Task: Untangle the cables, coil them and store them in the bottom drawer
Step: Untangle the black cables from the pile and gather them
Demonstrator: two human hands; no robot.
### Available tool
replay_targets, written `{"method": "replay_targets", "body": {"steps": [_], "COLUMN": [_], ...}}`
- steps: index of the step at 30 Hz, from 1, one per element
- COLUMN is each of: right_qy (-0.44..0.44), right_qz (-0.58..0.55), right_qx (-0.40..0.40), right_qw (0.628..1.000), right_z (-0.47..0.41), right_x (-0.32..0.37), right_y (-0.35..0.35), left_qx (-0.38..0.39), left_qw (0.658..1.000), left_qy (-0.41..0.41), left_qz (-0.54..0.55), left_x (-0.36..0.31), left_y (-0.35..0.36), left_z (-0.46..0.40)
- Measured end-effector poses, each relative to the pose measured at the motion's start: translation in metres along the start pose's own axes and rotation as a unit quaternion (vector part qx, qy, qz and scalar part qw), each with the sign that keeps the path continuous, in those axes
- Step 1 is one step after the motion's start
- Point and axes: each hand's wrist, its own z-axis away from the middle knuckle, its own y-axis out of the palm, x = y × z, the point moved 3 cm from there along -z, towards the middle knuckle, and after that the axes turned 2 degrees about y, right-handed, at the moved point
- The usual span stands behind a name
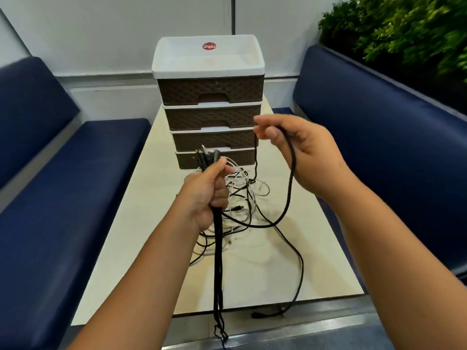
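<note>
My left hand (211, 195) grips a bundle of black cables (217, 261) upright, with their plug ends sticking out above my fist and the long ends hanging past the table's front edge. My right hand (300, 150) pinches one black cable (290, 188), held up to the right; that cable loops down toward the pile. A tangle of white and black cables (242, 198) lies on the table between my hands. Behind it stands a brown and white drawer unit (211, 97); its bottom drawer (240, 159) is closed.
The cream table (151, 198) is narrow, with blue padded benches on the left (63, 185) and right (379, 122). One black cable end (257, 315) lies at the table's front edge. Green plants (404, 29) stand at the back right.
</note>
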Motion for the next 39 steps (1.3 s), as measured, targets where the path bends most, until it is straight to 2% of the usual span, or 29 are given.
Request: {"method": "replay_targets", "body": {"steps": [4,7,10,12,14,16,18,20,23,27,29,32,34,36,39], "right_qy": [-0.048,-0.033,-0.013,0.007,0.080,0.179,0.261,0.291,0.264,0.243,0.223,0.176,0.147,0.132,0.121], "right_qz": [-0.047,-0.070,-0.138,-0.209,-0.262,-0.202,-0.088,0.002,0.091,0.115,0.120,0.137,0.167,0.196,0.255], "right_qx": [0.115,0.210,0.264,0.261,0.175,0.086,0.096,0.115,0.091,0.066,0.106,0.238,0.277,0.252,0.162], "right_qw": [0.991,0.975,0.954,0.942,0.946,0.959,0.957,0.950,0.956,0.961,0.961,0.945,0.935,0.939,0.945], "right_z": [-0.008,-0.004,0.002,0.002,-0.004,-0.007,-0.003,0.001,-0.006,-0.032,-0.047,-0.057,-0.056,-0.057,-0.068], "right_x": [0.025,0.022,0.010,0.001,-0.021,-0.056,-0.093,-0.118,-0.130,-0.130,-0.125,-0.111,-0.106,-0.103,-0.103], "right_y": [0.016,0.030,0.036,0.034,0.032,0.041,0.065,0.088,0.102,0.095,0.091,0.096,0.103,0.107,0.098], "left_qx": [0.031,0.027,0.049,0.056,0.062,0.067,0.086,0.101,0.118,0.145,0.155,0.161,0.159,0.154,0.149], "left_qw": [0.997,0.997,0.997,0.997,0.996,0.996,0.995,0.993,0.991,0.989,0.987,0.985,0.985,0.985,0.986], "left_qy": [-0.067,-0.069,-0.064,-0.059,-0.053,-0.049,-0.043,-0.039,-0.022,0.010,0.029,0.055,0.064,0.067,0.068], "left_qz": [-0.031,-0.006,0.015,-0.011,-0.030,-0.034,-0.034,-0.041,-0.053,-0.028,-0.016,0.011,0.029,0.035,0.033], "left_x": [0.004,0.002,-0.004,-0.009,-0.013,-0.017,-0.023,-0.029,-0.040,-0.060,-0.069,-0.081,-0.088,-0.093,-0.097], "left_y": [0.019,0.020,0.013,0.008,0.006,0.005,0.007,0.009,0.008,0.000,-0.006,-0.015,-0.020,-0.026,-0.034], "left_z": [-0.008,-0.016,-0.021,-0.022,-0.023,-0.022,-0.019,-0.017,-0.012,-0.002,0.001,0.003,0.004,0.004,0.003]}}
